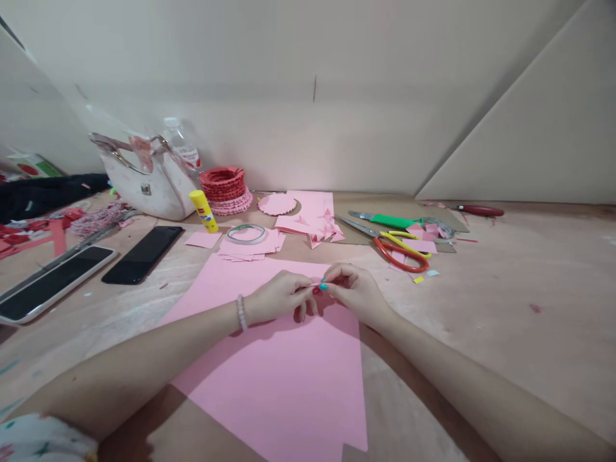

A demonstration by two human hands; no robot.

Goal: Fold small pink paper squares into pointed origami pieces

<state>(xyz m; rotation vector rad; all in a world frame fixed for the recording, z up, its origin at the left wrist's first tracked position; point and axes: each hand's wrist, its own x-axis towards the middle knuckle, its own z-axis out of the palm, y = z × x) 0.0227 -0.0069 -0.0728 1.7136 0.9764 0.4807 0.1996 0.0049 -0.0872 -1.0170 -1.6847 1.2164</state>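
Note:
Over a large pink paper sheet [279, 385], my two hands meet at the fingertips. My left hand [283, 296], with a beaded bracelet [241, 313] at the wrist, pinches a small, thin piece of pink paper [314, 285]. My right hand [359, 292] is closed in a pinch on the other end of this piece. Fingers hide most of it, so its shape cannot be made out. Just beyond the hands are small pink paper pieces [248, 250] with a roll of clear tape [245, 234] on top, and cut pink paper scraps [312, 226].
Orange-handled scissors [402, 256] and a green-handled cutter [392, 221] lie at back right, near a red-handled tool [481, 210]. At left are two phones [143, 255], a glue stick [205, 212], a white handbag [149, 183], a bottle [181, 147] and stacked red scalloped rings [222, 185].

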